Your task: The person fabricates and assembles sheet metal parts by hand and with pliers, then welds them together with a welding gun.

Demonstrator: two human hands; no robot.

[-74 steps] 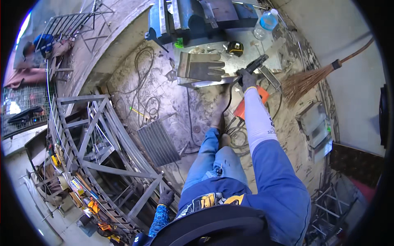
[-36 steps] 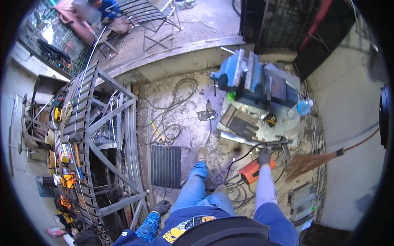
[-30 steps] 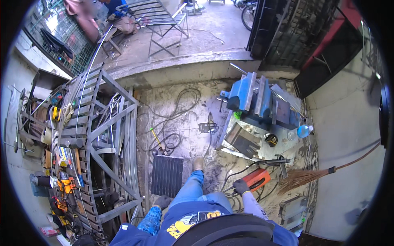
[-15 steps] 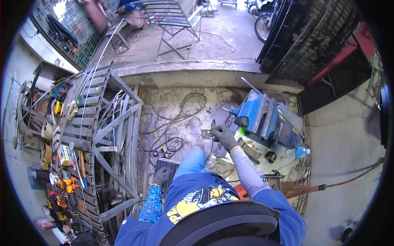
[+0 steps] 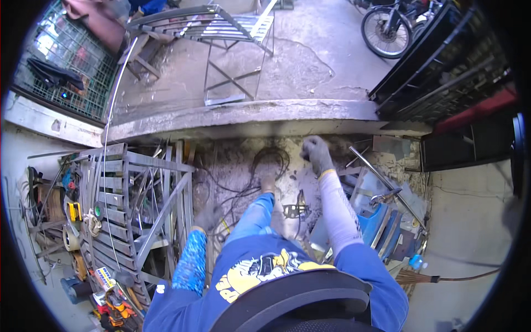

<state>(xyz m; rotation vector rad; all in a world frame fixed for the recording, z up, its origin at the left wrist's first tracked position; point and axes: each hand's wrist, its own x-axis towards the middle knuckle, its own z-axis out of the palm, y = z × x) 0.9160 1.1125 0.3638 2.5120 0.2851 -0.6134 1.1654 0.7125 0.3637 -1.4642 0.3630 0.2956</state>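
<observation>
My right hand (image 5: 316, 155), in a grey glove, is stretched forward over the stained floor with its fingers curled. What it holds, if anything, is hidden. Nearest to it are the dark looped cables (image 5: 271, 166) on the floor and a metal bar (image 5: 381, 180) to its right. A small dark metal piece (image 5: 297, 211) lies below it, beside my leg. My left hand (image 5: 206, 217), also gloved, hangs low near the slatted metal frame on the left; motion smears its fingers. A yellow-handled tool (image 5: 225, 225) lies by it.
The slatted metal frame (image 5: 113, 202) fills the left side, with tools (image 5: 116, 307) beyond it. A blue machine (image 5: 381, 224) and a broom (image 5: 420, 278) stand right. Ahead are a raised concrete step (image 5: 265, 113), a metal bench (image 5: 221, 25) and a motorcycle (image 5: 387, 33).
My right hand has moved forward, away from beside the blue machine. My left hand has shifted slightly left, off the dark ribbed piece. I have stepped forward, and the view has shifted toward the step.
</observation>
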